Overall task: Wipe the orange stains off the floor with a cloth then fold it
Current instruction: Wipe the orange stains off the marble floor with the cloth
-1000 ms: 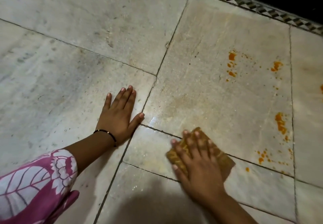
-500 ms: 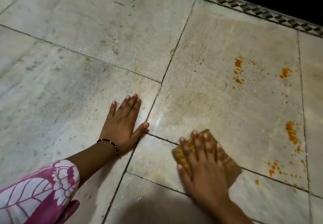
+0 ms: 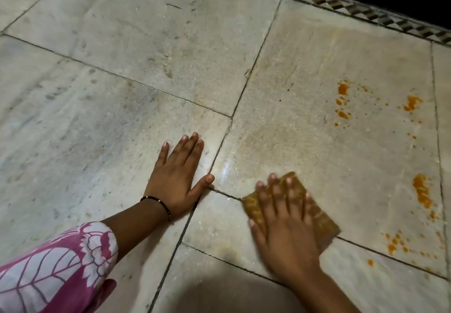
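Note:
My right hand [image 3: 283, 224] presses flat, fingers straight, on a folded brownish-orange cloth [image 3: 323, 222] that lies on the pale stone floor across a tile joint. Most of the cloth is hidden under the hand. Orange stains mark the large tile to the right: one patch far up [image 3: 343, 100], another beside it [image 3: 412, 102], a streak at the right [image 3: 421, 190] and small spots lower down [image 3: 395, 240]. My left hand [image 3: 177, 173] rests flat on the floor to the left of the cloth, fingers straight, a thin black bracelet on the wrist.
A patterned mosaic border [image 3: 341, 2] runs along the top right, with a dark strip behind it. My pink-and-white flowered sleeve [image 3: 56, 266] fills the bottom left corner. A wet shine [image 3: 225, 171] shows on the tile between my hands.
The view has shifted so the hands and stains sit a little lower and to the right. My right hand still presses the cloth at the same tile joint; the left hand has stayed planted.

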{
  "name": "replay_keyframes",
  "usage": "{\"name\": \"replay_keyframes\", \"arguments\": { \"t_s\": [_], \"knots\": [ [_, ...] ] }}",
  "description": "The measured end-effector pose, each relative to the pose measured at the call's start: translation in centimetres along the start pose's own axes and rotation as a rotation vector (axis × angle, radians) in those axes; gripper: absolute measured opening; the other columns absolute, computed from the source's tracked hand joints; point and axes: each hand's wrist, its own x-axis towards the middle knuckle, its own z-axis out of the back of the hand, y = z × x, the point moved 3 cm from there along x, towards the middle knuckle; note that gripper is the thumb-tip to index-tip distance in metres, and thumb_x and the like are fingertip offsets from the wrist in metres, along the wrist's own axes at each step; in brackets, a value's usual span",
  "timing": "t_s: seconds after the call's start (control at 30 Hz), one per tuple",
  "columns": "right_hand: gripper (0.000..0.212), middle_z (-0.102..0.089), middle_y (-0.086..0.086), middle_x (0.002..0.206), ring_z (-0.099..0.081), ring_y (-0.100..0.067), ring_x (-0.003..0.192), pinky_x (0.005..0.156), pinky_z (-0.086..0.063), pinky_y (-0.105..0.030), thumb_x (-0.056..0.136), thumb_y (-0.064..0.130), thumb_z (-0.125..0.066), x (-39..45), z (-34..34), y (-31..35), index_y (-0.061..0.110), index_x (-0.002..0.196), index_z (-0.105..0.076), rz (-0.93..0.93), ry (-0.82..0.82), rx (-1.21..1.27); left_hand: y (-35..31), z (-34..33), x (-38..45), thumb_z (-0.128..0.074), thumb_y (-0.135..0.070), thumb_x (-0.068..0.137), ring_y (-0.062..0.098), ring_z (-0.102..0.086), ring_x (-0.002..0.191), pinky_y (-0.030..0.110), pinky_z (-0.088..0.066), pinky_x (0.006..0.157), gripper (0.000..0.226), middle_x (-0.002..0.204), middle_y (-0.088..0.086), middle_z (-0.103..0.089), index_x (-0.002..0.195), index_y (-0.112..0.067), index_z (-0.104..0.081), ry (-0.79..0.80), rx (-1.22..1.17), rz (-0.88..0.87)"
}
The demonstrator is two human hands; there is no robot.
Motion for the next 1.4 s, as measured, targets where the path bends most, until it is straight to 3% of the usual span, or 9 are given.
{"name": "replay_keyframes", "arguments": {
  "t_s": [0.17,0.37,0.53,0.63,0.77,0.93,1.1,1.23,1.4],
  "knots": [
    [0.063,-0.008,0.002,0.160,0.003,-0.024,0.146,0.114,0.002,-0.051,0.093,0.058,-0.021,7.9,0.5,3.4,0.033,0.150,-0.012,0.233,0.045,0.009,0.0,-0.1,-0.2,-0.005,-0.063,0.090,0.012,-0.002,0.144,0.041,0.002,0.116,0.075,0.157,-0.001,-0.008,0.149,-0.018,-0.015,-0.011,-0.014,-0.024],
    [0.070,0.005,-0.001,0.160,0.006,-0.026,0.146,0.115,0.004,-0.051,0.090,0.060,-0.023,7.1,0.7,-1.8,0.032,0.151,-0.003,-0.059,0.030,0.037,-2.2,-0.1,0.2,0.000,-0.063,0.089,0.014,-0.001,0.144,0.049,0.008,0.114,0.079,0.157,0.000,-0.007,0.149,-0.015,-0.016,-0.012,-0.052,-0.046],
    [0.068,-0.032,-0.002,0.153,-0.023,-0.026,0.143,0.110,-0.015,-0.048,0.082,0.059,-0.045,-6.3,-0.8,-0.9,0.027,0.142,-0.038,0.075,0.078,0.034,-13.1,-1.1,1.5,-0.010,-0.059,0.092,0.018,-0.008,0.144,0.050,0.006,0.113,0.072,0.156,0.002,-0.014,0.148,-0.014,-0.020,0.070,-0.161,-0.521],
    [0.075,-0.023,-0.001,0.157,-0.015,-0.023,0.144,0.111,-0.014,-0.044,0.076,0.062,-0.047,-12.8,-0.5,-5.9,0.032,0.144,-0.035,-0.090,0.109,0.008,-16.6,-2.2,1.9,-0.004,-0.066,0.088,0.016,-0.002,0.144,0.044,0.012,0.113,0.079,0.156,-0.001,-0.005,0.148,-0.016,-0.013,0.123,-0.169,-0.632],
    [0.073,-0.007,-0.008,0.160,0.001,-0.025,0.146,0.116,-0.005,-0.047,0.083,0.067,-0.021,-10.9,0.8,-13.1,0.042,0.149,-0.002,-0.619,0.043,0.028,-17.2,-3.8,2.4,-0.004,-0.069,0.087,0.024,-0.011,0.143,0.050,0.004,0.111,0.087,0.155,0.008,-0.015,0.147,-0.009,-0.022,0.136,0.034,-0.715],
    [0.074,0.006,-0.007,0.160,0.010,-0.029,0.145,0.116,0.005,-0.049,0.081,0.061,-0.013,-1.4,0.8,-10.4,0.035,0.150,0.002,-0.493,0.041,0.043,-16.3,-4.9,3.0,-0.014,-0.070,0.086,0.026,-0.015,0.142,0.054,0.000,0.111,0.089,0.153,0.013,-0.024,0.145,-0.004,-0.025,0.190,0.181,-0.710],
    [0.067,-0.004,0.002,0.160,0.000,-0.020,0.146,0.115,-0.002,-0.045,0.089,0.057,-0.030,-6.8,0.1,-8.8,0.038,0.150,-0.009,-0.228,0.052,0.065,-16.1,-5.1,3.2,-0.016,-0.079,0.081,0.023,-0.008,0.143,0.054,-0.002,0.112,0.100,0.154,0.014,-0.018,0.145,-0.002,-0.023,0.213,0.191,-0.658],
    [0.068,-0.012,-0.001,0.159,-0.002,-0.021,0.146,0.115,-0.009,-0.046,0.086,0.059,-0.026,-13.4,0.7,-15.3,0.038,0.150,-0.012,-0.523,0.051,0.045,-16.1,-5.3,3.1,-0.019,-0.081,0.080,0.025,-0.009,0.143,0.051,-0.004,0.113,0.102,0.155,0.012,-0.012,0.147,-0.005,-0.017,0.213,0.189,-0.631],
    [0.072,0.010,-0.004,0.160,0.013,-0.026,0.145,0.115,0.005,-0.048,0.084,0.059,-0.010,-5.7,1.0,-17.6,0.034,0.149,0.010,-0.764,0.064,0.093,-16.2,-5.2,3.2,-0.019,-0.081,0.079,0.022,-0.008,0.143,0.050,-0.005,0.113,0.102,0.156,0.010,-0.011,0.148,-0.006,-0.014,0.230,0.211,-0.627]
  ]
}}
